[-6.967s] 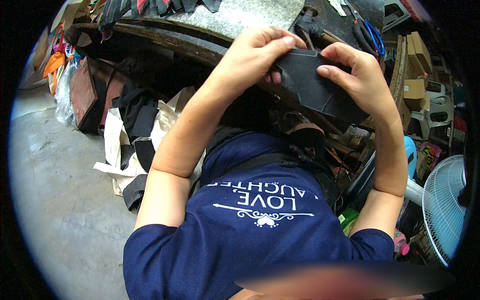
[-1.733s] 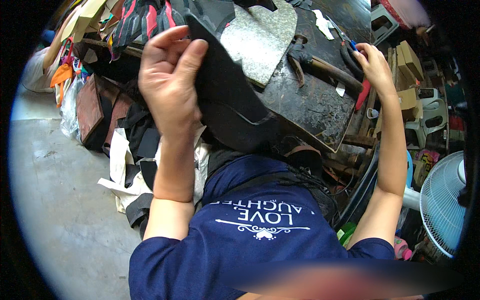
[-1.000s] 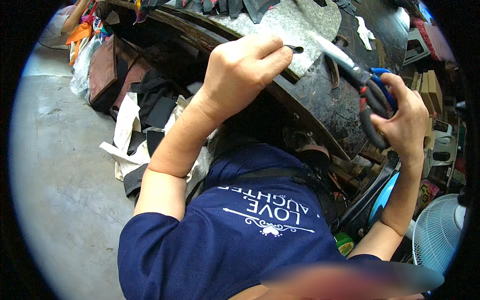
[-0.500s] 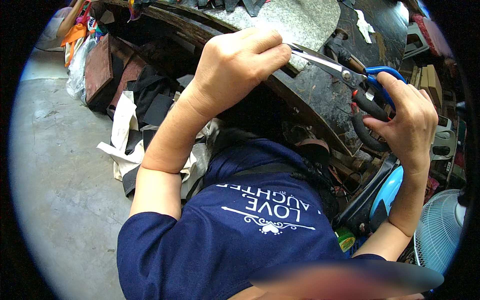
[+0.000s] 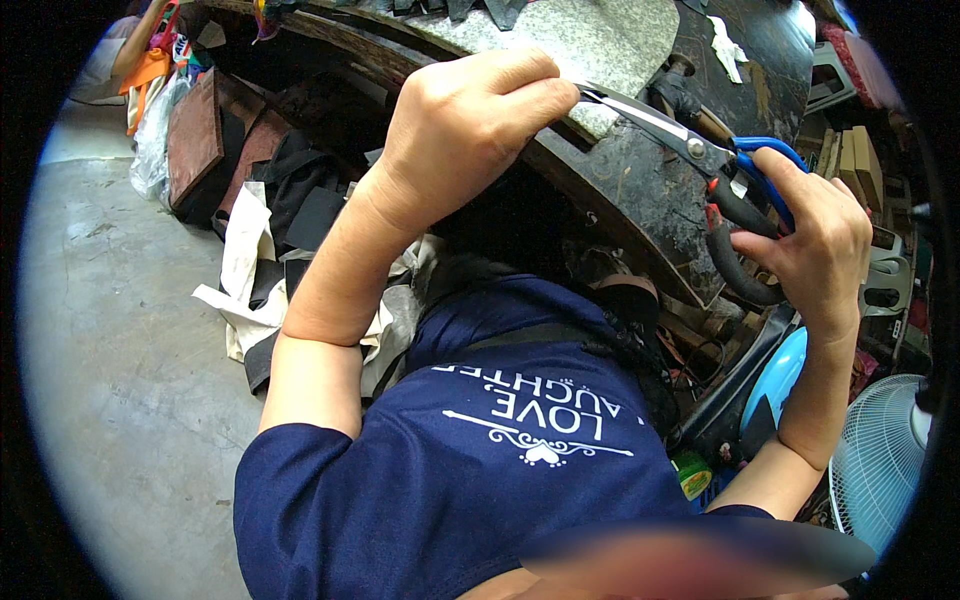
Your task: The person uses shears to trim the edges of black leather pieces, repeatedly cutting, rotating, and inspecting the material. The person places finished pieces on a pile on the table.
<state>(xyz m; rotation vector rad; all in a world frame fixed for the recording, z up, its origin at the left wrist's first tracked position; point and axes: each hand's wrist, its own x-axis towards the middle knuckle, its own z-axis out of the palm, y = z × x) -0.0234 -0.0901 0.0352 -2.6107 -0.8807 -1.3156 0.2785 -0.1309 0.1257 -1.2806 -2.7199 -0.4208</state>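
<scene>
My right hand (image 5: 815,235) holds a pair of large scissors (image 5: 655,122) with dark metal blades. One handle loop is blue; the other looks black with red showing, and my thumb sits at it. The blades point left and lie slightly apart near their tips. Those tips meet the pinched thumb and forefinger of my left hand (image 5: 475,125), raised over the table's edge. Whatever lies between these fingers, if anything, is too small or hidden to tell. Both hands are held up in front of my body.
A dark worktable (image 5: 640,200) carries a speckled grey slab (image 5: 600,40), a hammer (image 5: 680,88) and a white scrap (image 5: 727,48). Black and white cloth pieces (image 5: 245,240) are heaped on the left. A white fan (image 5: 880,455) stands at the right. Another person's arm (image 5: 140,45) shows at upper left.
Both hands and the scissors have shifted only very slightly. The blades remain at my left fingertips.
</scene>
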